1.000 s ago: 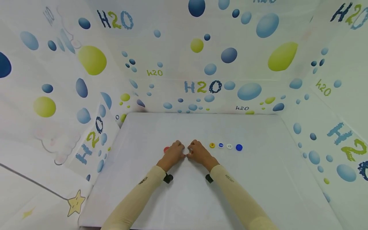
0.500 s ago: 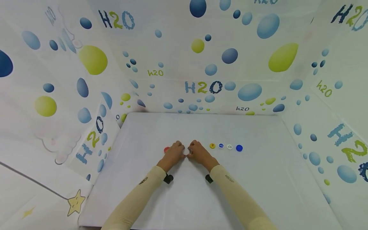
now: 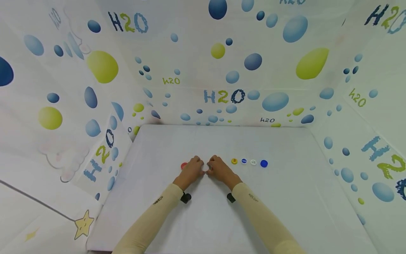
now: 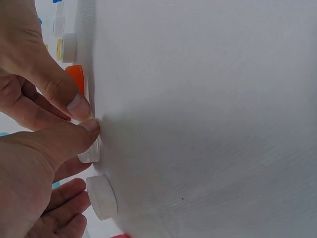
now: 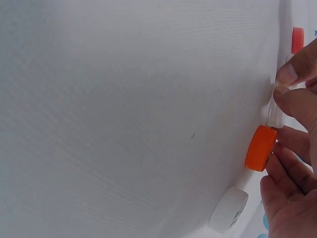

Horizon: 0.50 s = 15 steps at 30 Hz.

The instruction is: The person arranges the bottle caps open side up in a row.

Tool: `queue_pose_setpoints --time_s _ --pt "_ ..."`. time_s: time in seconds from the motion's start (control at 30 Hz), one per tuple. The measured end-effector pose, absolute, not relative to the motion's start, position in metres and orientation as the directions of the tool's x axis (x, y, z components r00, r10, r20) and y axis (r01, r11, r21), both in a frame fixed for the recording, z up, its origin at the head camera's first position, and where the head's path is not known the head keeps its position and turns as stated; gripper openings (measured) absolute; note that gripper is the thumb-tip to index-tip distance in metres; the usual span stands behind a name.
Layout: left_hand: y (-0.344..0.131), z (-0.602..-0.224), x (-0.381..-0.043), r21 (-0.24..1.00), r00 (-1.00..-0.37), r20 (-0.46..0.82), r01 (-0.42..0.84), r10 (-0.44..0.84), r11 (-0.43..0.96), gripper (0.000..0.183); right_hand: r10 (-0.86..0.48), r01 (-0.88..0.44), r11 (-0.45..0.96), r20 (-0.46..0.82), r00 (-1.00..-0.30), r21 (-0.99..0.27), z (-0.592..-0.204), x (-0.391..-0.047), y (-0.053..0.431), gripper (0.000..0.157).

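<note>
In the head view my left hand point(image 3: 191, 169) and right hand point(image 3: 220, 170) meet over the white table, thumb tips nearly together. Between them is a clear, low, round cap-like piece point(image 4: 90, 152), its edge also visible in the right wrist view point(image 5: 276, 115). The thumbs lie along its near side, with fingers curled round its sides, gripping it. Beside my left fingers a white bottle cap point(image 4: 102, 197) stands on the table. An orange bottle cap point(image 5: 261, 148) is right at my right fingers, followed by a white cap point(image 5: 229, 209).
A red cap point(image 3: 184, 165) lies left of my left hand. To the right, in a row, are a yellow cap point(image 3: 234, 161), a blue-and-white cap point(image 3: 244, 161), a white cap point(image 3: 253, 162) and a blue cap point(image 3: 264, 163). A printed backdrop point(image 3: 190, 53) surrounds the table point(image 3: 285, 197).
</note>
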<state>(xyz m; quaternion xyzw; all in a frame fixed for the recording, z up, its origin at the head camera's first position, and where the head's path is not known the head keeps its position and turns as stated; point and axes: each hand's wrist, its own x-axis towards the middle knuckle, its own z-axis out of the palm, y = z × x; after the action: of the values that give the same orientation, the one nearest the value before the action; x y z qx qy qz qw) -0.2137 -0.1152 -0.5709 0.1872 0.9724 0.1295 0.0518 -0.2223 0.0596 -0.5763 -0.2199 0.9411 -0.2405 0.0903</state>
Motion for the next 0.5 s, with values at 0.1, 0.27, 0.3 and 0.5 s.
queue_pose_setpoints --time_s 0.1,0.27,0.3,0.5 --pt "-0.1166 -0.5692 -0.2110 0.276 -0.923 -0.052 0.355 0.382 0.893 0.039 -0.459 -0.372 0.787 -0.064 -0.886 -0.493 -0.5773 -0.2222 0.0594 0.036" --pt "-0.1191 -0.5667 -0.2100 0.293 -0.920 -0.050 0.358 0.388 0.887 0.038 -0.457 -0.365 0.783 -0.069 -0.887 -0.503 -0.5775 -0.2226 0.0594 0.035" --pt "-0.1196 -0.5663 -0.2104 0.294 -0.920 -0.045 0.360 0.389 0.886 0.038 -0.457 -0.365 0.782 -0.066 -0.887 -0.505 -0.5773 -0.2229 0.0597 0.035" --pt "-0.1226 -0.5644 -0.2122 0.303 -0.919 -0.005 0.373 0.393 0.877 0.034 -0.448 -0.358 0.771 -0.050 -0.892 -0.527 -0.5753 -0.2258 0.0624 0.035"
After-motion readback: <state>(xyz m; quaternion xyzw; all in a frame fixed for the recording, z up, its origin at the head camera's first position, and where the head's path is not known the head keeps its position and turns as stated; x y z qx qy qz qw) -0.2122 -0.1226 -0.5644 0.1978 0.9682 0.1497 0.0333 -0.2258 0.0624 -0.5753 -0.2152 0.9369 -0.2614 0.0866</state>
